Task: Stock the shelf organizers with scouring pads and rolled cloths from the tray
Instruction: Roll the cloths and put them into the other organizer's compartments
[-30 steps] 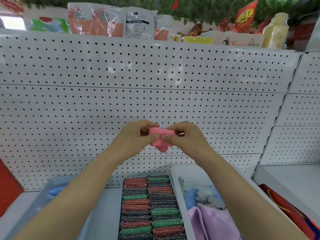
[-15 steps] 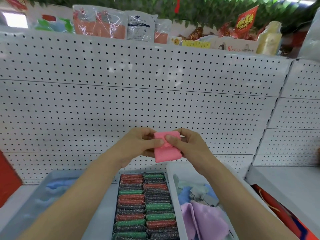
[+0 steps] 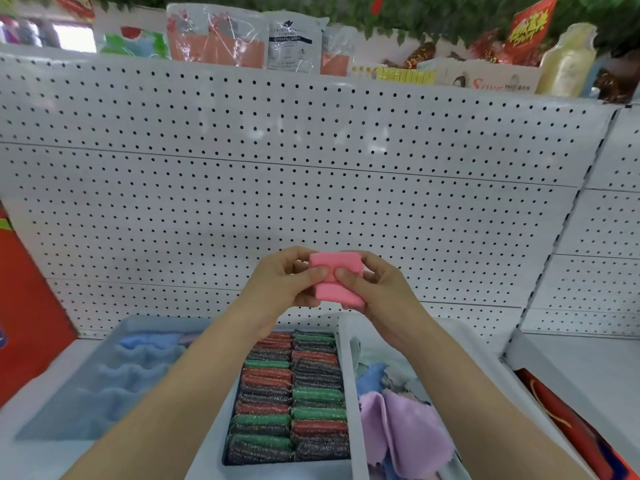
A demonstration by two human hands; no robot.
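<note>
A folded pink cloth [image 3: 337, 280] is held up in front of the pegboard, above the shelf. My left hand [image 3: 282, 287] pinches its left side and my right hand [image 3: 379, 289] pinches its right side, both thumbs pressed on its front. Below, a grey organizer [image 3: 343, 355] holds two packed rows of red, green and silver scouring pads [image 3: 292, 396]. To its right a white tray [image 3: 485, 362] holds loose cloths, a purple one [image 3: 405, 427] on top. A grey organizer [image 3: 104, 344] on the left holds several rolled blue cloths [image 3: 138, 368].
A white pegboard wall [image 3: 311, 188] stands behind the shelf. A red box [image 3: 24, 306] stands at the left edge and a red bag [image 3: 571, 427] lies at the right. Packaged goods [image 3: 242, 39] line the top shelf.
Both hands have kept hold of the pink cloth and folded it from a loose bunch into a neat, tighter block. The view has dipped slightly toward the shelf.
</note>
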